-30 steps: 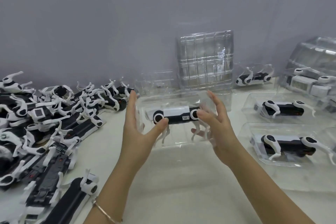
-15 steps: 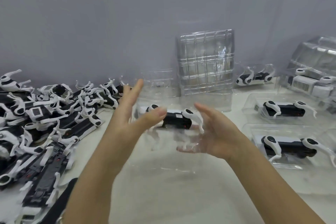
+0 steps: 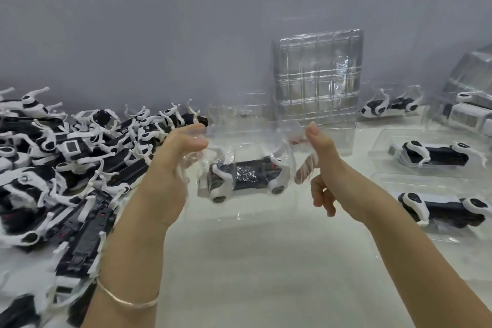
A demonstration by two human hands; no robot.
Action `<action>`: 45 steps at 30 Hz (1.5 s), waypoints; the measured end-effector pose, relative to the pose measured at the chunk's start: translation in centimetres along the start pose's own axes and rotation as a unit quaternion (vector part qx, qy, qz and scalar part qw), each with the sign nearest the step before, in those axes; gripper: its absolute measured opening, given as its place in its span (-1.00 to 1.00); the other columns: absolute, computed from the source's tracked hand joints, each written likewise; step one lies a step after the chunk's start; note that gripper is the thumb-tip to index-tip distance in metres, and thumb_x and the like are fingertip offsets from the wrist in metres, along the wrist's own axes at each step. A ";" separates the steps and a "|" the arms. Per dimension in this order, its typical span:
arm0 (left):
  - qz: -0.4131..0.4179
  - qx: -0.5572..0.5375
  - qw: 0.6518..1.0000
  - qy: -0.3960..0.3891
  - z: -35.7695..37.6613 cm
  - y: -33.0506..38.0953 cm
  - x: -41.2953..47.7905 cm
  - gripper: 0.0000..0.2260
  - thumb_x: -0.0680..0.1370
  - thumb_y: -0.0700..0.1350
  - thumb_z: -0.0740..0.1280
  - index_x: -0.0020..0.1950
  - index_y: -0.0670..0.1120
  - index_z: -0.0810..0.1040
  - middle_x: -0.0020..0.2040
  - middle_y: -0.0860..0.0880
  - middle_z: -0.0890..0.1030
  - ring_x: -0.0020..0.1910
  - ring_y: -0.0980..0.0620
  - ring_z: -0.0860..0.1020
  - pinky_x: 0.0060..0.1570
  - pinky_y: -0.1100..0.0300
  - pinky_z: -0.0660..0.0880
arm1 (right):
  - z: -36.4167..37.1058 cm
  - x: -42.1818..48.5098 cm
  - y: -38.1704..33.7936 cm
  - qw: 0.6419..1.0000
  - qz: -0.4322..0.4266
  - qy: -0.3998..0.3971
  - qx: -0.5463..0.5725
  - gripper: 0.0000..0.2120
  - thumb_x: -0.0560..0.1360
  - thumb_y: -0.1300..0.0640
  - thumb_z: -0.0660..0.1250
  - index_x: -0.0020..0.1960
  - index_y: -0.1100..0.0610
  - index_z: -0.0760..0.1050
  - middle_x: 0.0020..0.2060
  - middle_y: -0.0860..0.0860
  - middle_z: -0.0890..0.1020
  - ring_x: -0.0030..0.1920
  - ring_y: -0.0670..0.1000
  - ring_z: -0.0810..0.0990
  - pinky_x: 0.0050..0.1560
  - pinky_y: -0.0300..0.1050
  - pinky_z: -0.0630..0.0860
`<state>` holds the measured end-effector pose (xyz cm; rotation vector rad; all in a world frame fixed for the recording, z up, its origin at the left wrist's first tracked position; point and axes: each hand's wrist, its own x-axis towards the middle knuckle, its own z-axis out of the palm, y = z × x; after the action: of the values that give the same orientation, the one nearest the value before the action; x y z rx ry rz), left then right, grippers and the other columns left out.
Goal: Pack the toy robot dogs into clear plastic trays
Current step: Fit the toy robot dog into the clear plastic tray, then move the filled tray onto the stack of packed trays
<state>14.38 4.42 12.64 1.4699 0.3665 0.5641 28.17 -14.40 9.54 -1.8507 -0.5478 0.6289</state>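
A black toy robot dog with white legs lies lengthwise inside a clear tray held above the middle of the desk. The left hand grips the tray's left end, the right hand pinches its right end, the dog between them. Loose dogs pile along the desk's left edge.

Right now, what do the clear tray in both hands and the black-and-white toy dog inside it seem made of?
The clear tray: likely thin moulded plastic, glossy; see-through, with glints. The black-and-white toy dog: probably hard plastic; smooth, shiny white legs.
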 end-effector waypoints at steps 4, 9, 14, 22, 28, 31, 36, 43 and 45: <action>0.055 0.012 0.996 -0.075 -0.4 -0.5 -1.0 -0.70 0.33 -0.10 0.31 0.04 -0.11 0.53 0.23 -0.06 0.52 0.15 0.00 0.43 0.24 0.01 0.31 | 0.4 -0.1 -1.1 0.998 -0.028 -0.004 0.058 -0.13 0.34 -0.52 0.01 0.39 0.08 0.35 -0.01 0.34 0.53 -0.43 0.00 0.55 -0.43 -0.22 0.51; 0.210 0.154 0.957 -0.128 -1.3 -0.7 0.1 -0.27 0.13 0.01 0.52 0.30 0.11 0.44 0.40 0.12 0.43 0.45 0.14 0.32 0.39 0.18 0.30 | -1.2 -0.7 -1.0 0.944 0.026 -0.078 0.320 -0.27 0.20 -0.46 0.28 0.13 0.07 0.49 -0.03 0.22 0.51 -0.08 0.24 0.62 -0.22 0.26 0.59; 0.274 0.177 0.942 -0.073 0.6 -0.6 0.5 0.14 0.06 0.50 0.48 0.55 0.18 0.14 0.62 0.02 -0.06 0.57 0.19 -0.05 0.47 0.34 0.09 | -0.3 -0.1 -0.8 0.934 -0.036 0.030 0.354 -0.66 0.28 -0.05 0.48 -0.14 0.14 0.44 0.06 0.23 0.52 0.18 0.41 0.54 -0.32 0.19 0.62; 0.001 0.004 0.999 -0.045 0.8 -2.1 0.4 -0.13 0.13 0.23 0.50 0.41 0.40 0.28 0.45 0.10 0.39 0.32 0.06 0.48 0.22 -0.04 0.46 | 0.6 0.2 -0.1 0.923 -0.245 0.085 0.286 -0.37 0.32 0.16 0.50 0.29 -0.16 0.34 0.17 -0.03 0.49 0.21 -0.04 0.57 0.10 -0.09 0.59; 0.209 0.080 0.973 -0.048 1.7 -1.8 -0.4 -0.18 0.32 0.14 0.52 0.43 0.49 0.14 0.50 0.21 0.32 0.44 0.22 0.33 0.25 0.43 0.38 | 0.6 0.3 -0.3 0.932 -0.233 0.008 0.278 -0.23 0.30 -0.14 0.43 0.41 -0.47 0.18 0.35 -0.04 0.48 0.20 -0.05 0.61 0.03 -0.08 0.63; 0.277 0.093 0.955 -0.057 2.1 -1.4 -0.9 -0.19 0.42 0.18 0.48 0.51 0.41 0.05 0.50 0.36 0.21 0.47 0.33 0.22 0.28 0.47 0.30 | 0.5 0.2 -0.1 0.923 -0.280 0.013 0.266 -0.24 0.33 -0.21 0.51 0.43 -0.40 0.23 0.27 -0.05 0.58 0.31 0.11 0.53 0.24 0.09 0.54; 0.237 0.091 0.967 -0.032 2.3 -1.3 -1.1 -0.23 0.35 0.33 0.45 0.47 0.44 0.13 0.44 0.35 0.33 0.45 0.13 0.35 0.38 0.24 0.37 | 0.6 -0.1 -0.3 0.924 -0.301 0.040 0.233 -0.21 0.33 -0.21 0.53 0.46 -0.32 0.23 0.07 -0.03 0.67 -0.13 0.11 0.62 0.00 0.08 0.62; 0.082 0.009 0.996 0.023 4.8 -2.2 -1.0 -0.22 0.19 0.22 0.53 0.36 0.47 0.30 0.30 0.44 0.44 0.37 0.29 0.37 0.25 0.26 0.29 | -2.1 -3.0 -0.4 0.939 -0.202 0.121 0.251 -0.12 0.15 -0.15 0.43 0.42 -0.40 0.20 0.46 -0.15 0.31 0.46 -0.09 0.31 0.45 0.17 0.28; 0.012 -0.043 0.999 -0.003 6.9 -2.4 -1.0 -0.44 0.11 0.19 0.53 0.03 0.55 0.46 -0.02 0.46 0.58 0.20 0.27 0.45 0.29 0.08 0.28 | -4.4 -4.3 -0.2 0.927 -0.208 0.150 0.273 -0.21 0.07 -0.02 0.36 0.31 -0.26 0.37 0.38 -0.12 0.38 0.45 -0.07 0.31 0.41 0.07 0.29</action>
<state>17.68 -1.86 10.74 1.3951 0.3170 0.5868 27.74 -20.11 11.82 -1.2176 -0.4794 0.1735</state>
